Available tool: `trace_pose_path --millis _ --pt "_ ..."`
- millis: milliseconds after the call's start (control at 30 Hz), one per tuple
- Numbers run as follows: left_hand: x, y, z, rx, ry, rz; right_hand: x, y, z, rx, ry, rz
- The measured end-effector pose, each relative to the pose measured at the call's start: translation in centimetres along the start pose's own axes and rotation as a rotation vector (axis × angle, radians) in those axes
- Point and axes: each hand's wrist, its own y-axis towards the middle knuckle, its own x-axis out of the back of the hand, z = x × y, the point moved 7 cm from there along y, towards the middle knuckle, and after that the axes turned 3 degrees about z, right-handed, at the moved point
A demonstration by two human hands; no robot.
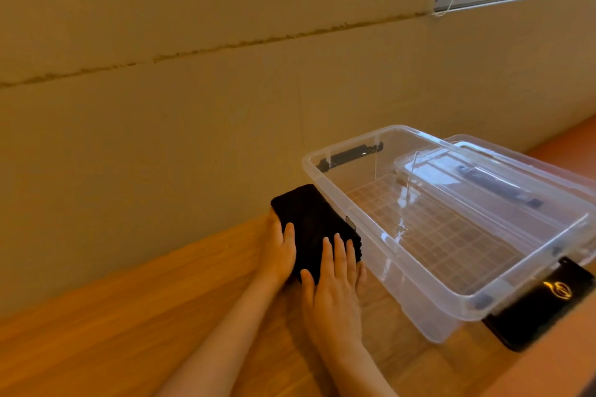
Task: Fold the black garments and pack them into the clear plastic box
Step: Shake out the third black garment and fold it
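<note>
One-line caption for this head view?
Both hands, left and right, hold a folded black garment beside the empty clear box.

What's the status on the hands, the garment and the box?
Both hands, left and right, grip folded black garment on table. Clear box open, empty, beside it. Nothing blocking.
</note>
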Motion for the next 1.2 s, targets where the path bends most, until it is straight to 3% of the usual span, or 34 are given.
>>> trace_pose_path --millis 133,267,367,467,633,767,967,1100,1200 --pt "0.7 1.2 0.2 -0.014 0.129 -0.047 -0.3 -0.1 0.1 0.004 -0.052 -0.003" --pt "0.4 0.8 0.9 0.047 0.092 -0.054 -0.9 -0.3 0.0 0.016 -0.073 0.006" --pt "0.9 -0.6 0.0 -0.063 0.266 -0.134 -0.8 -0.3 0.0 0.017 -0.087 -0.012" --pt "-0.1 -1.0 -1.3 -0.199 0.554 -0.001 -1.0 -0.2 -0.1 0.016 -0.107 -0.005" --pt "-0.4 -0.4 -0.1 -0.06 0.812 0.197 -0.9 -0.4 -0.1 0.02 -0.087 0.033" --pt "-0.2 -0.5 -0.1 -0.029 0.832 0.244 -0.9 -0.6 0.0 -0.009 0.026 0.14" --pt "5.0 -5.0 0.8 0.055 0.761 0.119 0.0 -0.7 -0.3 -0.06 0.004 0.267" --pt "11.0 -9.5 2.5 0.137 0.875 0.027 -0.5 -1.5 3.6 0.187 0.014 0.183" --pt "14.5 -13.2 4.3 0.229 0.979 -0.024 -1.9 -4.5 8.2 0.429 -0.084 0.275"
